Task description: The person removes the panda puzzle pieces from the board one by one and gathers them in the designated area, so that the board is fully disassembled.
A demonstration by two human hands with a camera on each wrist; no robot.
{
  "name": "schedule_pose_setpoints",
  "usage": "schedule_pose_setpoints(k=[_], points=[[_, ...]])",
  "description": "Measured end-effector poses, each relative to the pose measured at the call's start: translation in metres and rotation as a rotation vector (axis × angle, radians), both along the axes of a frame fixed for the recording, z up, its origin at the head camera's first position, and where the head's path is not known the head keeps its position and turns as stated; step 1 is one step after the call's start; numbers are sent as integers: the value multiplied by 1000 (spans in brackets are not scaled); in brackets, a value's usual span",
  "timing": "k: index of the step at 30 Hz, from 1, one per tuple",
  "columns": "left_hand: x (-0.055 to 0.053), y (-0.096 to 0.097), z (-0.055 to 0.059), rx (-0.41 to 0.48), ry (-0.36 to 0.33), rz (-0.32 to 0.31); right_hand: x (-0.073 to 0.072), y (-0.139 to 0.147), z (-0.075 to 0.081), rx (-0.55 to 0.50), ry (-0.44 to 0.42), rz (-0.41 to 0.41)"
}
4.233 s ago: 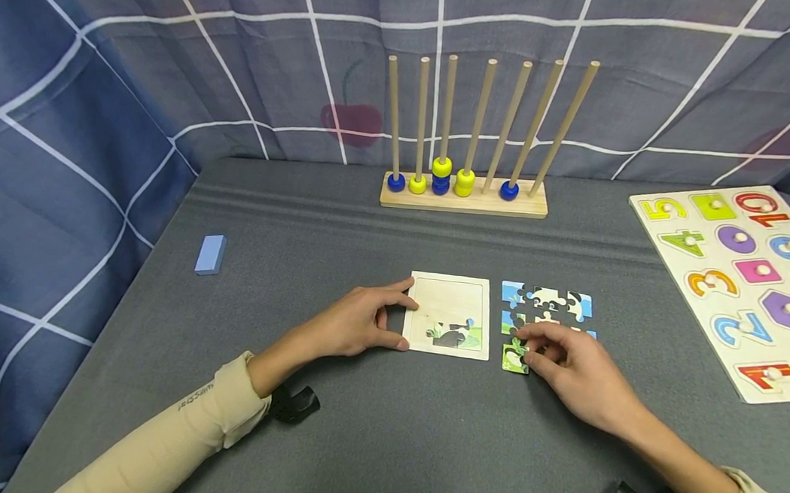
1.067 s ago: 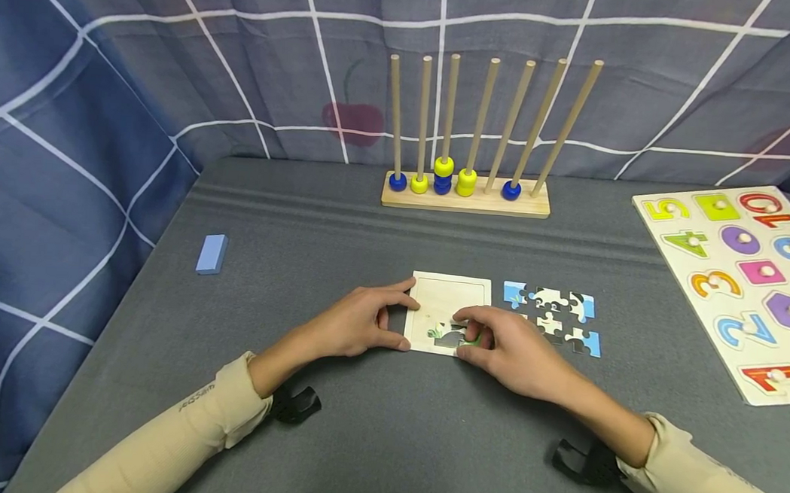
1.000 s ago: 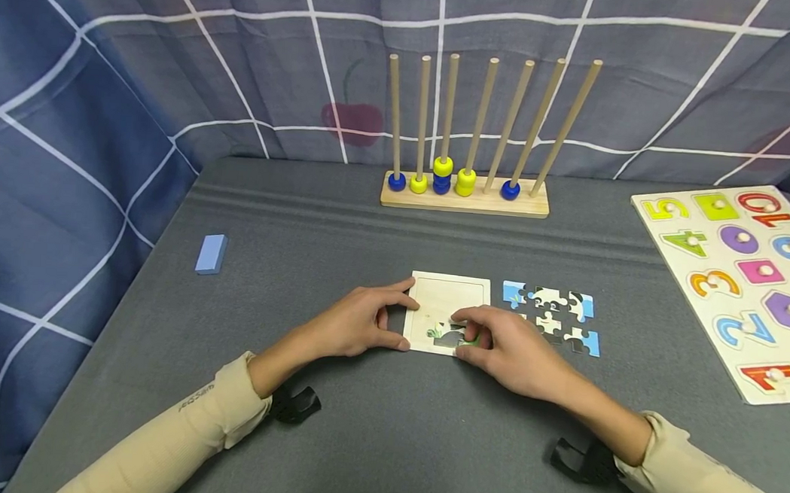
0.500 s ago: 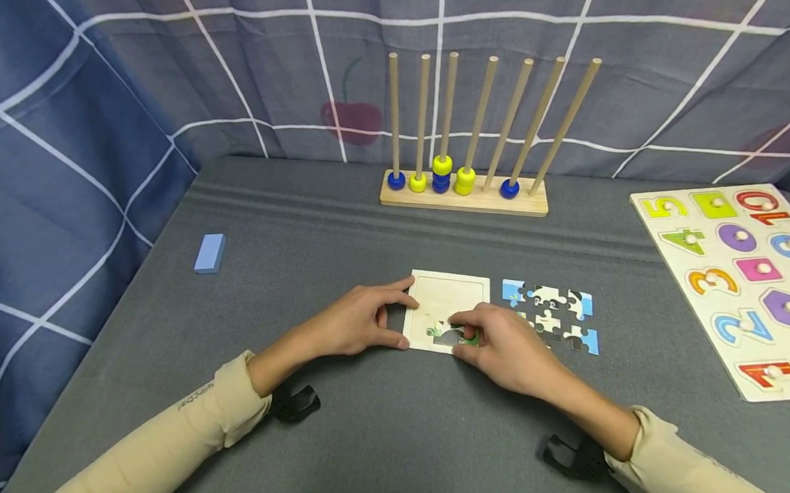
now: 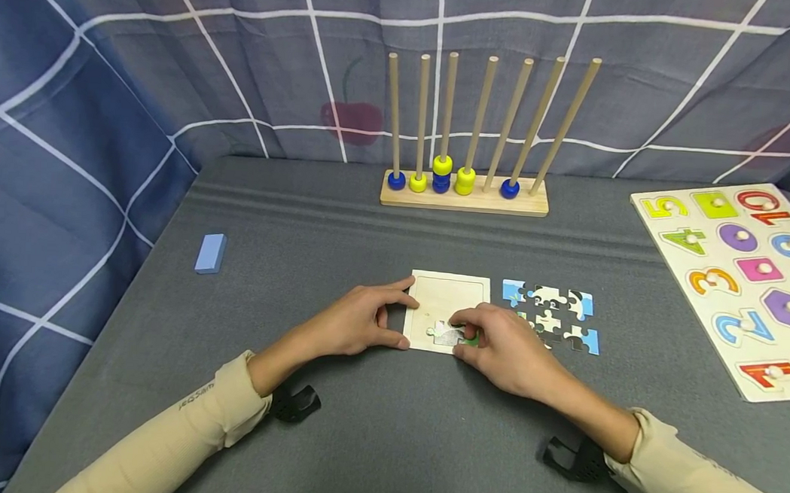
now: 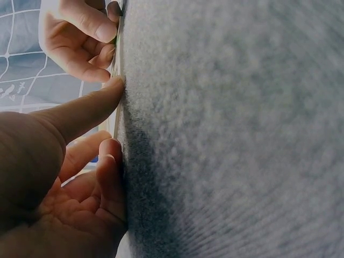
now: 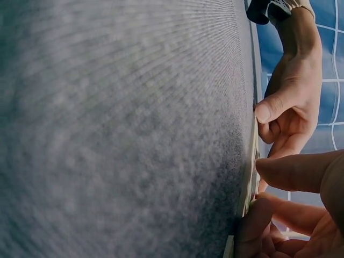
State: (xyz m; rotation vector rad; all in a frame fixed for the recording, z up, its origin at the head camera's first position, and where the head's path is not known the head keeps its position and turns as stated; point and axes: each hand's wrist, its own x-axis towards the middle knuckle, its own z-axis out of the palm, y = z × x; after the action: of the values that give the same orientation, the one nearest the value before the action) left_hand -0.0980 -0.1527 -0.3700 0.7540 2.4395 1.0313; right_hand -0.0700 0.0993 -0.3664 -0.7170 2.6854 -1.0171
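Observation:
In the head view, my left hand (image 5: 363,321) holds the left edge of a square wooden puzzle board (image 5: 433,290), thumb at the lower corner and fingers higher up. Over the board's lower right, my right hand (image 5: 507,349) pinches a jigsaw piece between thumb and fingers; the hand covers most of it. A panda piece (image 5: 447,335) lies beside it in the recess, looking pale with glare. Loose panda jigsaw pieces (image 5: 548,321) lie right of the board, some partly behind the right hand. Both wrist views show the board edge-on, with the left thumb (image 6: 102,102) against its edge.
An abacus stand (image 5: 466,199) with upright pegs and blue and yellow beads stands at the back. A number puzzle board (image 5: 723,259) lies at the right. A small blue block (image 5: 210,253) is on the left of the grey cloth-covered table (image 5: 390,442).
My right hand has moved left from the loose pieces to the board; the green-edged piece it touched there is gone from the group. The panda piece now looks paler. The left hand stays put.

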Motion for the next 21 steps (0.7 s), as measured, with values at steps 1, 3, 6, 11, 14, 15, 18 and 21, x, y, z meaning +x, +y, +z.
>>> schedule_pose_setpoints(k=[1, 3, 6, 11, 14, 15, 18, 21], points=[[0, 0, 0, 0, -1, 1, 0, 0, 0, -3, 2, 1], [0, 0, 0, 2, -1, 2, 0, 1, 0, -10, 6, -2], [0, 0, 0, 4, -3, 2, 0, 2, 0, -26, 9, -1], [0, 0, 0, 7, 4, -2, 1, 2, 1, -24, 20, -11], [0, 0, 1, 7, 2, -1, 1, 2, 2, -16, 25, -14], [0, 0, 1, 7, 1, -1, 1, 2, 3, -17, 26, -14], [0, 0, 1, 6, 0, -1, 1, 2, 3, -21, 25, -16], [0, 0, 1, 4, -1, 0, 2, 1, 2, -23, 18, -24]])
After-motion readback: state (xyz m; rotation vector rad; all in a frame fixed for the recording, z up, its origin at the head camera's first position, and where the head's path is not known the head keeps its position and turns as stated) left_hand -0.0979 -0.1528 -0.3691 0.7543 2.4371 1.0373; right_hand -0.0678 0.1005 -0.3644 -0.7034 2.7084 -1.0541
